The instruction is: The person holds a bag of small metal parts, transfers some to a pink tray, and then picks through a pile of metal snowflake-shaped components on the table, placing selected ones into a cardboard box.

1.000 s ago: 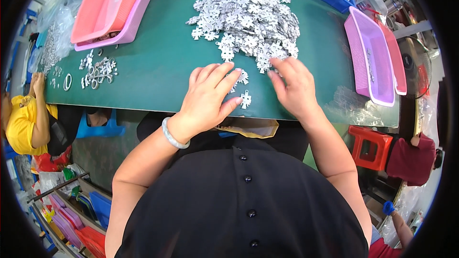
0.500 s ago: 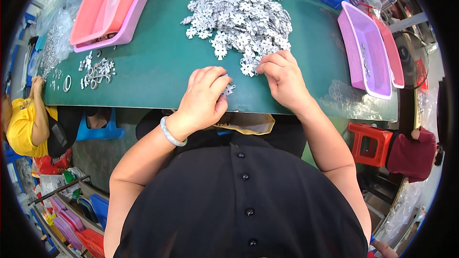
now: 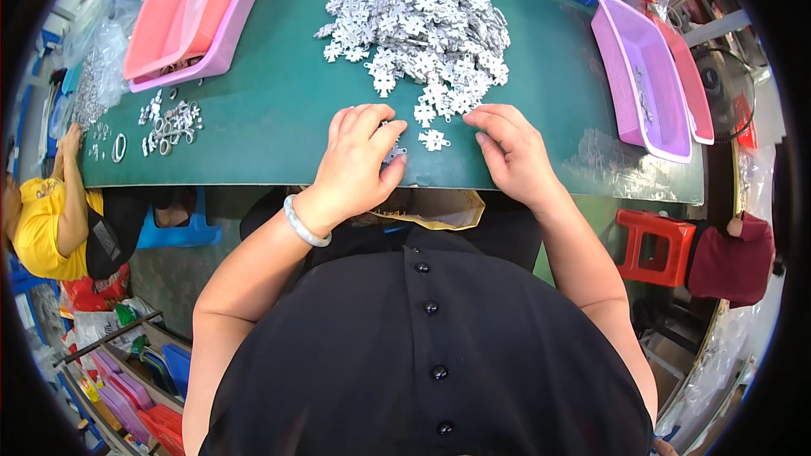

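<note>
We have a small cluster of flat, silver-grey, cross-shaped pieces on the dark green tabletop, a narrow gap short of a big heap of similar silver-grey pieces. The cluster lies between our two hands: right of our left hand and left of our right hand — a little nearer the left. From the right fingertips it sits leftward and slightly toward our body, spreading somewhat wider side to side (the arms look nearly equal, so we can't name a true long axis).

Our right thumb and forefinger stand apart with nothing showing between them, the fingertips just beside the heap's near edge. Our left fingers curl down over more grey pieces, thumb parted from forefinger — much is covered there, so we cannot tell whether anything is pinched.

Farther out, silvery rings and small loose parts lie to our left, near a coral plastic basket; a lilac plastic basket stands to our right.
</note>
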A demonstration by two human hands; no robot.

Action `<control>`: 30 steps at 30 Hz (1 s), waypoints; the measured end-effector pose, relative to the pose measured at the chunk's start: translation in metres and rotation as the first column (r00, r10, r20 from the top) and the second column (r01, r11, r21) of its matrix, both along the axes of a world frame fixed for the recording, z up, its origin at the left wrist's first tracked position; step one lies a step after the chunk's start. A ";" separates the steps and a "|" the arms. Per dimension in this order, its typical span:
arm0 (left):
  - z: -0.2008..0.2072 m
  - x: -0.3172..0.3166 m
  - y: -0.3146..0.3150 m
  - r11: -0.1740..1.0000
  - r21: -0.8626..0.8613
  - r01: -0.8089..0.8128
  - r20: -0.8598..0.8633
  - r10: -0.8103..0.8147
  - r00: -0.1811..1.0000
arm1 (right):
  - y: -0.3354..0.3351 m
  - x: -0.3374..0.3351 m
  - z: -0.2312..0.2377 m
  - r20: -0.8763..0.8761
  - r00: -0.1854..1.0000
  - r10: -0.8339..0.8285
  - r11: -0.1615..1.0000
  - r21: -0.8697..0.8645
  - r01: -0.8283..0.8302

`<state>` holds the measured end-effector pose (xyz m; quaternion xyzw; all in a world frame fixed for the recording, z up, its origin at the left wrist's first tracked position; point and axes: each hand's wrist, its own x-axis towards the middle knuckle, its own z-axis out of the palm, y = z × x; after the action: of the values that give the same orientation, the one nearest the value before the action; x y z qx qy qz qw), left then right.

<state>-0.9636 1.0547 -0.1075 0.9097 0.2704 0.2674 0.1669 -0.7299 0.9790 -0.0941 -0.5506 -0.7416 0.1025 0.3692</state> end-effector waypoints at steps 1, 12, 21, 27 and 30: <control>0.000 0.000 0.000 1.000 0.000 0.003 -0.001 -0.003 1.000 | -0.001 0.002 0.000 0.026 0.999 -0.027 1.000 -0.006 0.027; -0.002 0.004 -0.001 0.998 0.032 0.057 -0.101 -0.054 0.993 | -0.003 -0.029 -0.002 0.173 0.965 0.199 0.979 -0.084 -0.187; 0.004 0.006 -0.006 1.000 0.013 0.019 -0.052 -0.018 0.999 | 0.003 -0.029 -0.007 0.240 0.960 0.148 0.986 -0.117 -0.123; 0.004 0.006 -0.002 0.997 0.031 0.064 -0.091 -0.061 0.994 | 0.013 -0.009 -0.007 0.307 0.922 -0.236 0.971 0.031 0.239; 0.005 0.009 0.003 0.998 0.020 0.067 -0.021 -0.066 0.998 | 0.014 -0.008 -0.012 0.262 0.934 -0.245 0.969 0.053 0.240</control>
<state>-0.9546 1.0579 -0.1023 0.9226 0.2389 0.2551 0.1634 -0.7379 0.9927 -0.1061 -0.6429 -0.7119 -0.0260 0.2815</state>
